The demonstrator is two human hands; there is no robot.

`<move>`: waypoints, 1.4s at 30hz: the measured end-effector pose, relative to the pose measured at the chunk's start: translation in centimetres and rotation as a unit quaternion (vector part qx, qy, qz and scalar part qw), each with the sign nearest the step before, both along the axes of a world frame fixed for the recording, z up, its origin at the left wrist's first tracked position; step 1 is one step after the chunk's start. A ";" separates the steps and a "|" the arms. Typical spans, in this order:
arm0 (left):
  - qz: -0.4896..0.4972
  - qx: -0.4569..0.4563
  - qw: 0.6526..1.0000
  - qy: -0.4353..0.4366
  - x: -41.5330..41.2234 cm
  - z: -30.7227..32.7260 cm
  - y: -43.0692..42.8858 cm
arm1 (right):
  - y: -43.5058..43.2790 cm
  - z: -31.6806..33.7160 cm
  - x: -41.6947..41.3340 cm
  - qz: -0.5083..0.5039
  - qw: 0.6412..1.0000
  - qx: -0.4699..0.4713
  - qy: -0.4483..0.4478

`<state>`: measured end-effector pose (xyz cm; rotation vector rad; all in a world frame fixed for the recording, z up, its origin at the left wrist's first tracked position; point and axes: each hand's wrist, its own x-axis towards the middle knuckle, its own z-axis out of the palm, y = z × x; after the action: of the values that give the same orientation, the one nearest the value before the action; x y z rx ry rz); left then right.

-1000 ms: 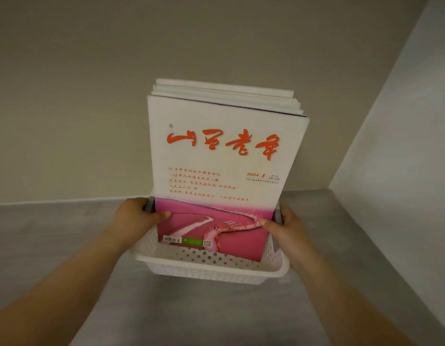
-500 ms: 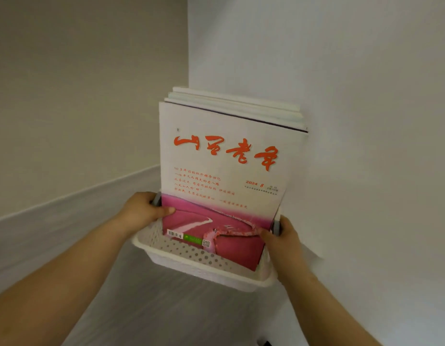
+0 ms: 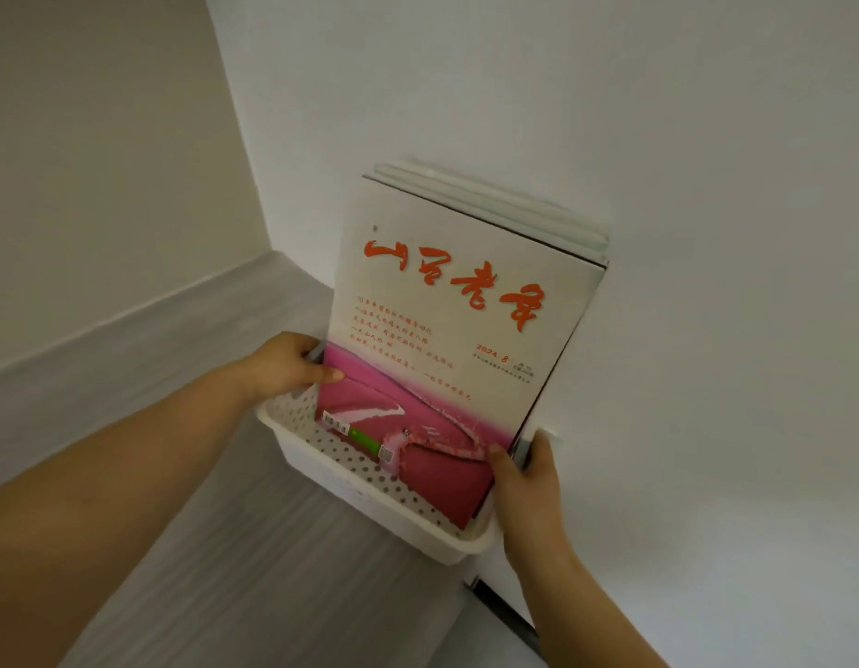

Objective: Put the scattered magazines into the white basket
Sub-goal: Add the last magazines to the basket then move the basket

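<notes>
The collecting looks finished as far as the view shows: a stack of magazines [image 3: 490, 209] is standing on end inside the white basket [image 3: 369, 511], leaning back, and no loose magazine is showing anywhere on the grey surface [image 3: 225, 547]. The front magazine [image 3: 456, 320], with a red brush-lettered title over a pink lower half, is covering the others, so only their top edges are visible behind it. What seems to be left is parking the loaded basket, and whether more magazines are lying out of frame cannot be told.

The hands are staying apart, one at each end of the basket. The left hand [image 3: 283, 373] is curling round the left rim with its thumb lying across the pink cover, and the right hand [image 3: 529, 479] is gripping the right rim the same way, so both are pinning the stack while carrying it.

Against the frame a second back, the person is turning to the right: the beige wall [image 3: 104, 161] that was filling the background is now sliding off to the left, and the white side panel [image 3: 683, 185] is taking up most of the picture. The basket is sitting tilted in the view, its right end lower and close to that panel; whether it is touching the surface is unclear. The grip on both ends is unchanged
</notes>
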<state>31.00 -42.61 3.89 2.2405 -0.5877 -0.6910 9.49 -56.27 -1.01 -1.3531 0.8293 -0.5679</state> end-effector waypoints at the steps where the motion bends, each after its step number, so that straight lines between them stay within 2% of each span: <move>1: -0.011 0.004 1.000 0.000 0.4 0.1 -0.5 | 0.0 -0.1 0.0 -0.008 1.000 0.006 -0.002; 8: -0.086 0.014 0.996 -0.010 1.9 -0.2 -4.4 | -0.9 -0.7 -0.1 -0.060 0.998 0.020 -0.025; 14: -0.088 0.010 0.996 -0.016 2.4 -0.8 -5.1 | -1.1 -0.8 0.0 -0.063 0.997 0.026 -0.038; 16: -0.044 0.002 0.998 -0.053 1.8 -1.0 -4.9 | -1.0 -0.6 -0.2 -0.063 0.996 0.034 -0.043; 19: 0.145 -0.090 0.982 -0.084 -0.4 -1.9 -3.0 | -0.9 -0.3 -0.4 -0.062 0.996 0.041 -0.047; 21: 0.223 -0.173 0.959 -0.014 -2.9 -3.5 -1.3 | -0.9 -0.2 -0.3 -0.062 0.996 0.040 -0.042; 23: 0.245 -0.258 0.929 0.101 -5.5 -4.6 -0.9 | -1.0 -0.2 -0.2 -0.064 0.997 0.037 -0.033; 24: 0.256 -0.281 0.916 0.132 -6.1 -4.9 -1.0 | -1.0 -0.2 -0.1 -0.066 0.997 0.037 -0.031; 29: 0.249 -0.253 0.930 0.093 -5.1 -4.1 -2.7 | -1.6 0.2 0.0 -0.078 0.996 0.035 -0.023; 33: 0.222 -0.232 0.942 0.100 -5.2 -3.8 -4.4 | -2.8 0.5 -0.1 -0.101 0.994 0.041 -0.021; 37: 0.215 -0.207 0.949 0.103 -4.7 -4.0 -4.5 | -3.3 0.5 -0.1 -0.078 0.996 0.032 -0.007; 42: 0.228 -0.217 0.944 0.099 -4.8 -4.3 -4.6 | -3.6 0.4 -0.4 -0.057 0.998 0.023 0.010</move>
<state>26.24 -47.25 -0.45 1.7728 -0.0919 -0.4795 9.12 -59.91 -0.61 -1.2768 0.9347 -0.6215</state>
